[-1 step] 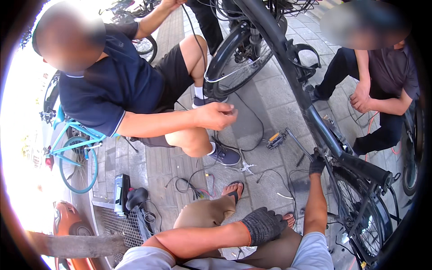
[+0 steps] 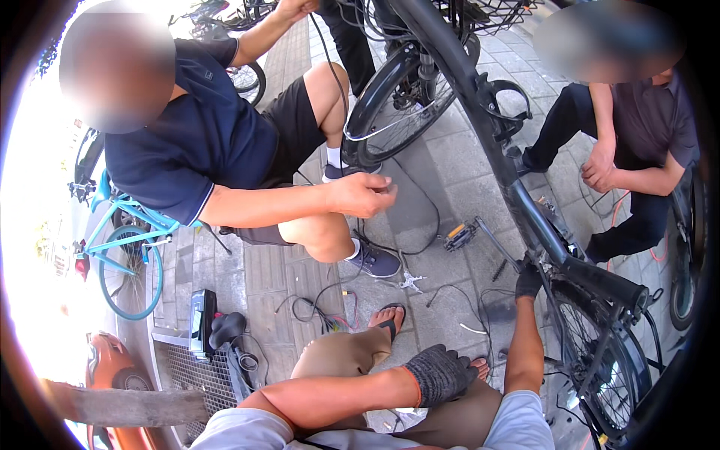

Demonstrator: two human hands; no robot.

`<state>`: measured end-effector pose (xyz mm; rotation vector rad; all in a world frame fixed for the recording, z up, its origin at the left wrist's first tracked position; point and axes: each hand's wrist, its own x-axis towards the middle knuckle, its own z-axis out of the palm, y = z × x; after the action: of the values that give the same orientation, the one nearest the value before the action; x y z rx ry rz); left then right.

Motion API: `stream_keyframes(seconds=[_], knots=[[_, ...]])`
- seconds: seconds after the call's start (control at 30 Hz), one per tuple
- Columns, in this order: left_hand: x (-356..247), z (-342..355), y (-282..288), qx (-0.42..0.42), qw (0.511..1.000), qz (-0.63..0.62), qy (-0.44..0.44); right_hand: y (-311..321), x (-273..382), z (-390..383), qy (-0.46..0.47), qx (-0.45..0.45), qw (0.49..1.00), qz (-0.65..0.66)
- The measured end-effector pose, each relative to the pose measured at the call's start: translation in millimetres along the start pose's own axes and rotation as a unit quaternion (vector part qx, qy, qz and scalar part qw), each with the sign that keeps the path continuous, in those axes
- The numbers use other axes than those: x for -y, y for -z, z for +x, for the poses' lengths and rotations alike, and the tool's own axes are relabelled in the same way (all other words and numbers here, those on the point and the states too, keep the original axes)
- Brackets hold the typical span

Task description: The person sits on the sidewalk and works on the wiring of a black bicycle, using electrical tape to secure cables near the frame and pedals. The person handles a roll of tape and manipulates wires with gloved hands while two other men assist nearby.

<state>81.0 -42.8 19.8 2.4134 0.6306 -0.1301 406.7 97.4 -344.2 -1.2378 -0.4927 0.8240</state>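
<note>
A dark bicycle frame (image 2: 495, 150) runs slantwise down the right side. My right hand (image 2: 529, 279), in a dark glove, reaches to the frame's lower part where the crank arm (image 2: 496, 244) with its pedal (image 2: 459, 235) begins. Its fingers look closed there, but what they grip is hidden against the dark parts. The rear wheel (image 2: 600, 352) stands just right of that forearm. My left hand (image 2: 442, 376), in a grey knitted glove, rests over my leg near the knee; its fingers are loosely bent, and their tips are hidden.
A person in a dark blue shirt (image 2: 225, 127) sits opposite, one hand held out over loose cables (image 2: 322, 311). Another person (image 2: 645, 142) sits at right with hands together. A black box (image 2: 201, 322) and a saddle (image 2: 227, 330) lie on a metal mesh (image 2: 187, 367).
The view has shifted very slightly. Both my hands and the bicycle stay in the same places.
</note>
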Motion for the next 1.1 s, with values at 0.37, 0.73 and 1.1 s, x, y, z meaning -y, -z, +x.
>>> stream_keyframes(seconds=[0.37,0.73,1.1], knots=[[-31.0,26.8,-2.1,0.108,0.993,0.037,0.005,92.9,-9.2,-26.6,0.101,-0.032,0.926,-0.362],[-10.8,70.7,-28.4,-0.003,0.998,0.057,-0.038,111.9,23.6,-80.4,0.133,0.091,0.713,-0.683],[8.0,102.9,-1.6,-0.076,0.993,-0.074,0.045,115.5,38.1,-73.6,-0.004,0.043,0.893,-0.448]])
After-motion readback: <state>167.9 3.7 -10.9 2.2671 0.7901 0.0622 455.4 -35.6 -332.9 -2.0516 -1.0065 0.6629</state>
